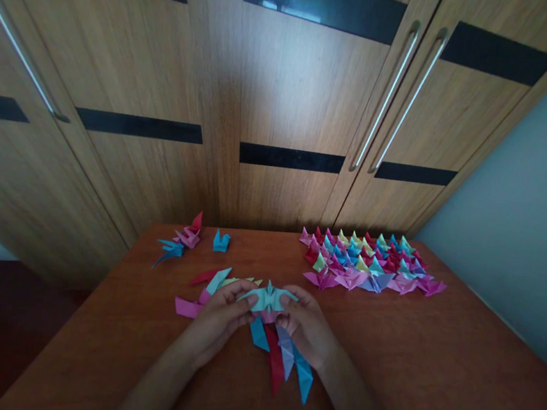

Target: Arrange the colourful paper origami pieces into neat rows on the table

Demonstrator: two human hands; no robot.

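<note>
Between my two hands is a pale mint-green origami crane (pixel 268 298), its wings spread to either side. My left hand (pixel 229 310) pinches the left wing between thumb and fingers. The right wing is gripped the same way by my right hand (pixel 306 320). Under and around my hands lie several folded paper pieces: a red one (pixel 274 360), a lavender one (pixel 285 351), a blue one (pixel 302 373) and a pink one (pixel 187 307). My hands hide part of this fan of pieces.
Rows of finished paper cranes (pixel 367 261) stand at the back right of the wooden table (pixel 407 370). At the back left are a blue crane (pixel 170 248), a pink one (pixel 188 237) and a small blue folded piece (pixel 221 242). A wooden wardrobe (pixel 298 94) rises behind.
</note>
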